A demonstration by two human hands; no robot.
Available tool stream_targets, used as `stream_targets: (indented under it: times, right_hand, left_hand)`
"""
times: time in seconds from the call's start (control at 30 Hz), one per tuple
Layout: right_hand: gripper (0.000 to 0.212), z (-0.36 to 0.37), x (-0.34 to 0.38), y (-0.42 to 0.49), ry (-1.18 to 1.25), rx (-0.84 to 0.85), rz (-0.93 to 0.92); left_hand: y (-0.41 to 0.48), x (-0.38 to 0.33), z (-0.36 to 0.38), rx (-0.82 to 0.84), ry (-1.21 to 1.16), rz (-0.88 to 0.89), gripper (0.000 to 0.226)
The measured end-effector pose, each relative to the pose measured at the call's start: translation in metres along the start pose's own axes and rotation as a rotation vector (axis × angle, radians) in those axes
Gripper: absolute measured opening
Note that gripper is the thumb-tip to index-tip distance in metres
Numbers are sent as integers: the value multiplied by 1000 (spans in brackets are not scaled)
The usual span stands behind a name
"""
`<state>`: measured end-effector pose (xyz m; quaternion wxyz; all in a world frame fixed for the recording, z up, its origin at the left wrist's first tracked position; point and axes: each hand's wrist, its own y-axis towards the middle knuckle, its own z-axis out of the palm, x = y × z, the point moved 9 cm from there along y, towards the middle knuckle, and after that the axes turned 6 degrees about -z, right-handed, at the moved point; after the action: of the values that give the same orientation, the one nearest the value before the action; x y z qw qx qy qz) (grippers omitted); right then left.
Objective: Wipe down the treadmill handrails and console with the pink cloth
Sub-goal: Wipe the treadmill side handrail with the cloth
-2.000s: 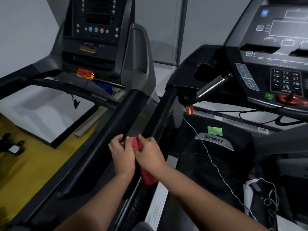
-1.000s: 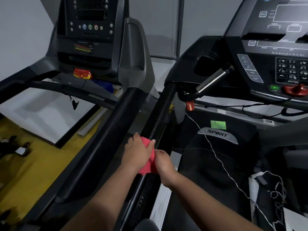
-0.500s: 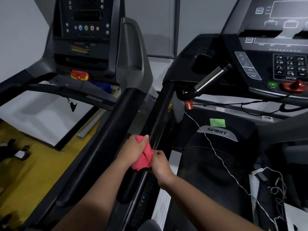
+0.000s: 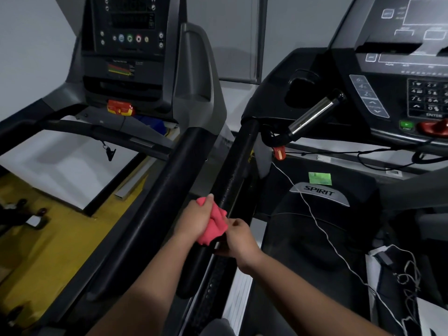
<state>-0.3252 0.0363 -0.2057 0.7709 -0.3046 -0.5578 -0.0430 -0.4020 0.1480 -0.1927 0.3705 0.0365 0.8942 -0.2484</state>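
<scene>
Now the pink cloth (image 4: pixel 213 226) is bunched into a tighter wad than two seconds ago, when it hung lower beneath both hands. The left hand (image 4: pixel 195 220) has closed over it, and the right hand (image 4: pixel 240 240) has slipped down beside it. The cloth sits between the two hands, against the black handrail (image 4: pixel 234 170). The left hand's fingers curl round the wad, one fingertip showing above it. The right hand's fingers are curled and its thumb touches the cloth's right edge. Whether they pinch cloth or rail cannot be told.
</scene>
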Motion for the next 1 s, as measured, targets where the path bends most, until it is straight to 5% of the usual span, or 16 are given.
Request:
stream_targets:
  times: [0.13,0.3,0.43,0.63,0.87,1.0]
  right_hand:
    - [25,4,-3,-2,29,16,-3]
    - [25,9,-1,-2,-32,33,-10]
    - [33,7,1,-4,-9,45,12]
    - [29,7,2,-5,-20,21,8]
    - [18,8,8,-9,-16,60,-18]
    - [20,4,6,-10,37,92,20]
  left_hand:
    - [4,0,-2,-74,-66,-32,54]
    - [12,25,25,339,-605,-298,32]
    - [11,24,22,281,-594,-280,27]
    - [4,-3,5,111,-200,16,47]
    - [8,17,25,401,-662,-279,37]
    - [4,16,22,331,-649,-268,36]
